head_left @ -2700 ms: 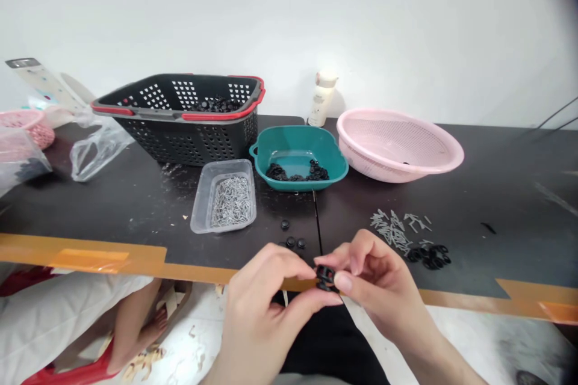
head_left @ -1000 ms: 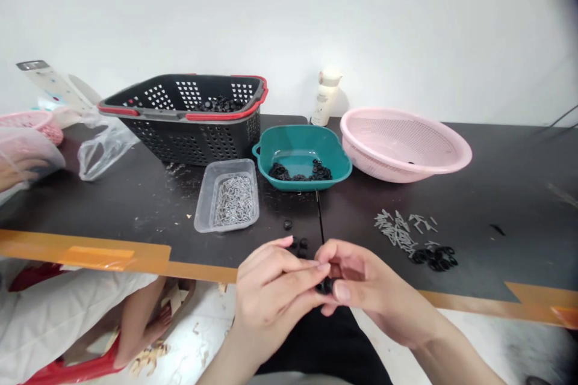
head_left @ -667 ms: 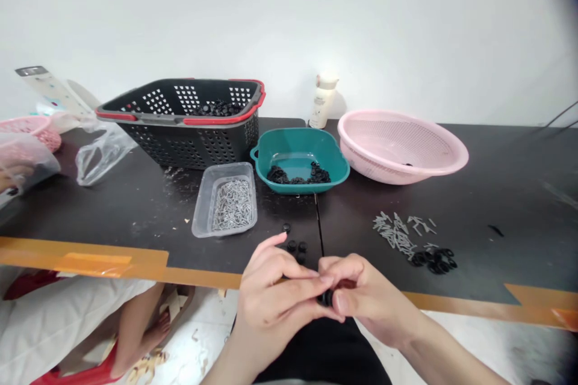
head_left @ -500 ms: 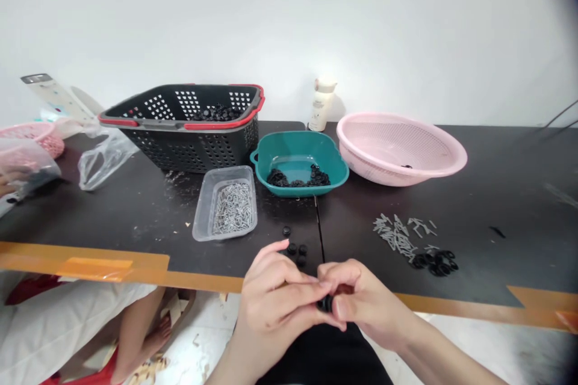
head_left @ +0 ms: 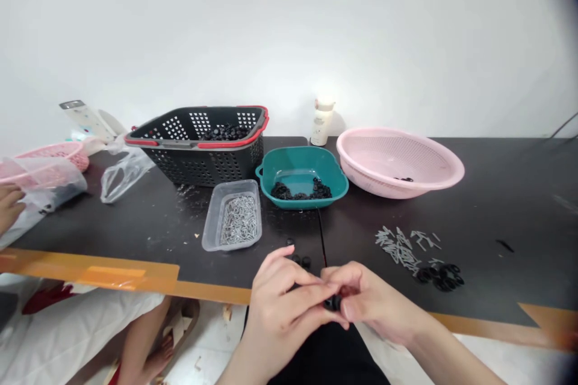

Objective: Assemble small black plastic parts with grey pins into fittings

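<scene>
My left hand (head_left: 286, 304) and my right hand (head_left: 379, 301) meet at the table's front edge, both with fingers pinched on a small round black plastic part (head_left: 333, 302). The fingers cover much of it, so I cannot tell whether it is one piece or two. Several similar black caps (head_left: 306, 262) lie on the table just beyond my left fingers. Right of my right hand are a pile of black rings (head_left: 445, 277) and a scatter of thin grey pins (head_left: 397, 246).
Behind my hands stand a clear tub (head_left: 211, 230) of metal pins, a teal basin (head_left: 300, 159) with black parts, a pink colander (head_left: 400, 138) and a black basket (head_left: 194, 165). A white bottle (head_left: 322, 123) stands by the wall. At far left, a co-worker's hand (head_left: 9, 207) is beside a plastic bag (head_left: 54, 183).
The view has shifted, so the tabletop things sit lower in the picture. My hands stay together on the black part. The co-worker's hand shows more plainly outside the bag.
</scene>
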{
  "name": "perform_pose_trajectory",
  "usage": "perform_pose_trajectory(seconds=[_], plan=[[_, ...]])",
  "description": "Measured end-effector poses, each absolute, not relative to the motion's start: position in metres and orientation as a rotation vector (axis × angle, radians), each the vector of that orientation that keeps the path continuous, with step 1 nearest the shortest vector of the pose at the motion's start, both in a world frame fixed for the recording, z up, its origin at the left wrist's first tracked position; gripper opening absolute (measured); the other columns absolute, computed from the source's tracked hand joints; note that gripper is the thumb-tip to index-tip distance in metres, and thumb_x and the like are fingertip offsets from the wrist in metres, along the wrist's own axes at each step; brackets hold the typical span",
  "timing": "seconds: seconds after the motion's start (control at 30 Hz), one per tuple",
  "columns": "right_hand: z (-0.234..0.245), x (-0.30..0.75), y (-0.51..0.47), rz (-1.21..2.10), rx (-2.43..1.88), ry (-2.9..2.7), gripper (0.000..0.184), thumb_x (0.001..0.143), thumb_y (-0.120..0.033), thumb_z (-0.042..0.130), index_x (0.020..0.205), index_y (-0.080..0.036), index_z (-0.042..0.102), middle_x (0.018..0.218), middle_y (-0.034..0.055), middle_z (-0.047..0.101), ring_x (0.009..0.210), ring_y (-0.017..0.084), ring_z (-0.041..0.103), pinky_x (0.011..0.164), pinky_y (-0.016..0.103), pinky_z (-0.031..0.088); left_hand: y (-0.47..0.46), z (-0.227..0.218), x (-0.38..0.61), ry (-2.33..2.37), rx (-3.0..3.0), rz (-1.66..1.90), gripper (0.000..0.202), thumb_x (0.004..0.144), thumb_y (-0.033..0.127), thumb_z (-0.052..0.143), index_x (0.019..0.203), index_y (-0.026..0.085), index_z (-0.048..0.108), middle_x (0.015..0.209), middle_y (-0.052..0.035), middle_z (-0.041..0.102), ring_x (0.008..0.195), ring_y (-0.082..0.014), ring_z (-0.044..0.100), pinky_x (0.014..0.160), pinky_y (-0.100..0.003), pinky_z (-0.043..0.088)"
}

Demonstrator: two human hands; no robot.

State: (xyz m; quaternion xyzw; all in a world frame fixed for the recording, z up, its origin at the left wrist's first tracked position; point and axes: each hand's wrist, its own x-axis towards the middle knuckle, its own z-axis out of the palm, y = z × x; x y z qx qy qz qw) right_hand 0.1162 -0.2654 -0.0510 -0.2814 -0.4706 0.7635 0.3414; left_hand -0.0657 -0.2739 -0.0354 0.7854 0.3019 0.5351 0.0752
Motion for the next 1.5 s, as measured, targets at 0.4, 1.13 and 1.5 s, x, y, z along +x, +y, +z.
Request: perform_pose_trajectory(seconds=[0.4, 1.13, 1.5], plan=[[-0.054, 0.104, -0.288, 1.852, -0.708, -1.120, 0.037, 0.065, -0.050, 0.083, 0.053, -0.016, 0.071, 0.059, -0.0039, 0.041, 0.054, 0.008, 0.038, 0.050, 0.022, 0.030, -0.284, -0.043, -0.064, 0.889, 2.327, 1.650, 0.020, 0.081, 0.042, 0.071, 0.088, 0.024, 0.074, 0.066, 0.0059, 0.068, 0.060, -0.0085, 0.062, 0.093, -0.038, 0.051], [-0.049, 0.105, -0.294, 1.957, -0.671, -1.249, 0.033, 0.064, -0.048, 0.085, 0.064, -0.016, 0.076, 0.057, -0.0047, 0.047, 0.056, 0.008, 0.040, 0.057, 0.024, 0.033, -0.308, -0.035, -0.073, 0.923, 2.524, 1.694, 0.021, 0.087, 0.038, 0.065, 0.098, 0.021, 0.071, 0.074, 0.0028, 0.072, 0.067, -0.0112, 0.063, 0.094, -0.037, 0.050], [-0.041, 0.092, -0.312, 1.876, -0.698, -1.091, 0.033, 0.064, -0.044, 0.086, 0.059, -0.016, 0.069, 0.058, -0.0051, 0.043, 0.056, 0.009, 0.038, 0.058, 0.025, 0.034, -0.308, -0.029, -0.077, 0.858, 2.590, 1.669, 0.022, 0.084, 0.041, 0.068, 0.094, 0.022, 0.073, 0.068, 0.0046, 0.069, 0.061, -0.0093, 0.060, 0.093, -0.033, 0.051]])
